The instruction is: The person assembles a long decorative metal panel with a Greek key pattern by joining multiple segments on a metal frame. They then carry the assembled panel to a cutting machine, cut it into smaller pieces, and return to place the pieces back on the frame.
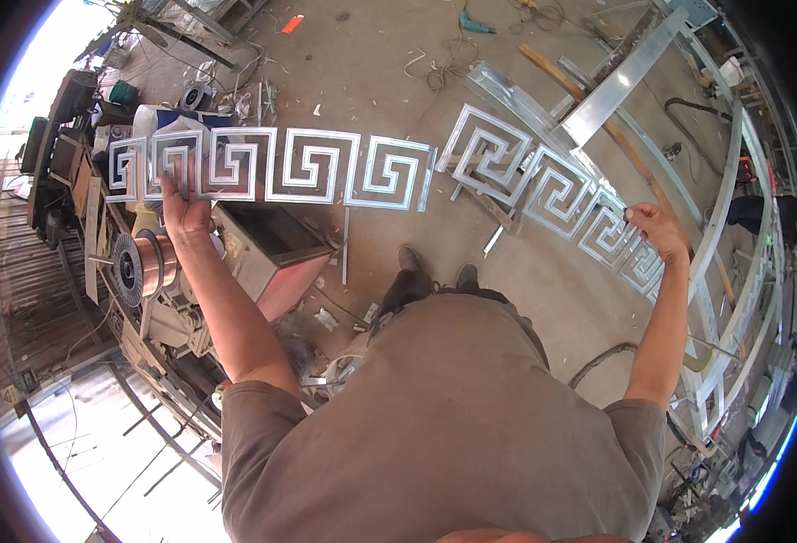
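My left hand (186,214) grips the lower edge of a shiny metal fret strip with a Greek key pattern (300,199), held out across the left and middle of the view. A second Greek key strip (546,225) slants down to the right, with its lower right end in my right hand (663,234). My right fingertips pinch its upper edge. Near the middle, the two strips' inner ends lie close together in view, with a narrow gap. Both strips appear raised above the concrete floor (371,88).
On the left are a spool of copper-coloured wire (156,261) and an open metal box with a red side (293,285). Metal bars and a rectangular tube (626,81) lie at upper right, beside a curved metal frame (727,224). A teal power drill (476,24) lies on the floor.
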